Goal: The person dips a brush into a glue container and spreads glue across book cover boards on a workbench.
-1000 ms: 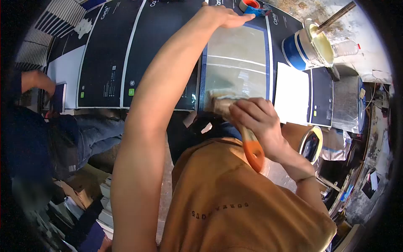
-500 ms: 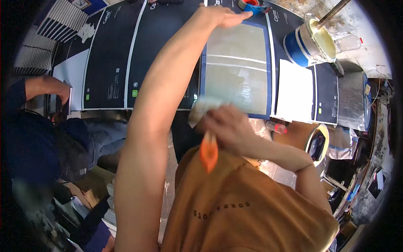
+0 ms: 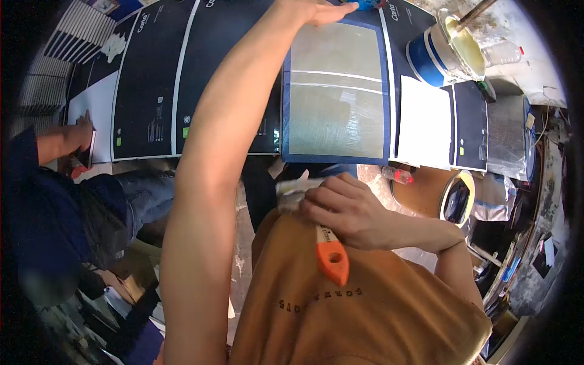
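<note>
My right hand (image 3: 350,210) is wrapped around a wide paintbrush (image 3: 330,258) with an orange handle end. Its pale bristle end is blurred and sits in front of my body, off the table's near edge. Beyond it lies a greyish sheet (image 3: 334,52) with a dark blue border and white lines across it; its surface has shiny, streaky marks. At the far edge of this sheet my left hand (image 3: 325,12) lies with fingers stretched out flat, near a blue object (image 3: 367,5) cut off by the frame's top.
A white and blue bucket (image 3: 435,55) of pale paste with a stick stands at the back right, beside white paper (image 3: 424,121). Black Carta-marked boards (image 3: 146,91) cover the left. There, a co-worker's hand (image 3: 79,134) touches a white sheet (image 3: 100,103).
My right hand has drawn the brush back from the sheet's near edge, towards my body. The left hand stays at the far edge. The co-worker's hand has moved onto the white sheet.
</note>
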The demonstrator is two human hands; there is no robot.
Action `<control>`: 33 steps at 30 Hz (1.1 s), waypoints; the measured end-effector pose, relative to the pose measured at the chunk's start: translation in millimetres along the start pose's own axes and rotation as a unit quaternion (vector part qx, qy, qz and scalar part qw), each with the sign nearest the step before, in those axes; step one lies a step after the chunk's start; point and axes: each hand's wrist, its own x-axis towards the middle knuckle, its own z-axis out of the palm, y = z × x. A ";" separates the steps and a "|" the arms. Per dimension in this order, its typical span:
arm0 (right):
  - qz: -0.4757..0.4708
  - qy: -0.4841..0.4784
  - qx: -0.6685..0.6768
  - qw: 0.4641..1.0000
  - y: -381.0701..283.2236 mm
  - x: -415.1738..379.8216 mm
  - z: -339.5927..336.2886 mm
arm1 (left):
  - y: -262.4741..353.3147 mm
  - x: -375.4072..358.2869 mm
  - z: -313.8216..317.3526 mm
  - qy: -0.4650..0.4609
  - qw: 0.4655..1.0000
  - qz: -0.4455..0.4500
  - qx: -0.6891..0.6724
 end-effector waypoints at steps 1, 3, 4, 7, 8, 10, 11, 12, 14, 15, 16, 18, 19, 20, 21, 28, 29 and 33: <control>0.003 0.014 0.001 1.000 -2.0 3.1 -5.3 | 1.0 1.0 0.7 0.009 1.000 0.003 0.003; 0.032 0.058 -0.020 0.998 6.3 13.5 -14.1 | 1.1 3.4 4.5 0.029 1.000 0.005 0.009; 0.071 0.057 -0.026 0.995 16.9 20.1 -17.0 | 1.3 4.1 6.5 0.042 0.999 -0.003 0.006; 0.068 0.064 -0.059 0.994 28.0 19.9 8.9 | 0.8 1.2 1.1 0.004 1.000 -0.007 0.002; 0.031 0.062 -0.043 0.997 15.1 9.9 24.3 | 0.5 0.4 -2.6 0.006 1.000 -0.009 0.000; -0.005 -0.021 -0.024 0.999 -19.7 10.4 15.6 | 0.6 -2.5 -0.4 -0.001 1.000 -0.012 -0.008; -0.006 0.014 -0.017 1.000 -20.5 12.3 13.8 | -0.5 -0.4 3.1 0.005 1.000 -0.012 -0.009; -0.007 0.051 -0.014 0.999 -16.3 14.6 12.5 | -1.0 2.5 4.1 0.014 1.000 -0.010 -0.008; 0.026 0.042 -0.058 0.997 4.0 27.3 -6.2 | -1.9 4.1 7.1 0.018 1.000 -0.009 -0.008; 0.073 0.069 -0.053 0.994 24.3 32.5 -11.8 | -2.5 3.8 7.1 0.015 1.000 -0.008 -0.008; 0.098 0.115 -0.076 0.986 43.6 38.1 -15.6 | -0.8 1.9 4.4 0.015 1.000 -0.007 -0.006; 0.125 0.089 -0.096 0.983 70.7 32.2 -26.7 | 1.9 -1.4 2.3 0.008 1.000 -0.006 -0.014; 0.122 0.068 -0.091 0.986 79.1 24.9 -26.9 | 0.4 -2.7 2.2 0.004 1.000 -0.009 -0.021; 0.106 0.034 -0.088 0.990 73.6 16.6 -26.1 | -1.1 -2.6 2.1 0.015 1.000 -0.011 -0.025; 0.090 -0.001 -0.083 0.993 60.1 6.1 -24.0 | -1.9 -1.8 3.0 0.025 0.999 -0.015 -0.031; 0.086 0.002 -0.103 0.991 42.3 -14.5 -53.7 | -7.5 4.3 7.0 0.023 0.999 -0.007 -0.047; 0.105 0.047 -0.132 0.985 56.5 -6.6 -52.5 | -4.9 2.2 7.4 0.026 0.999 -0.016 -0.042; 0.104 0.021 -0.092 0.990 102.4 -7.3 -39.7 | 1.3 -1.1 6.0 0.022 0.999 -0.026 -0.019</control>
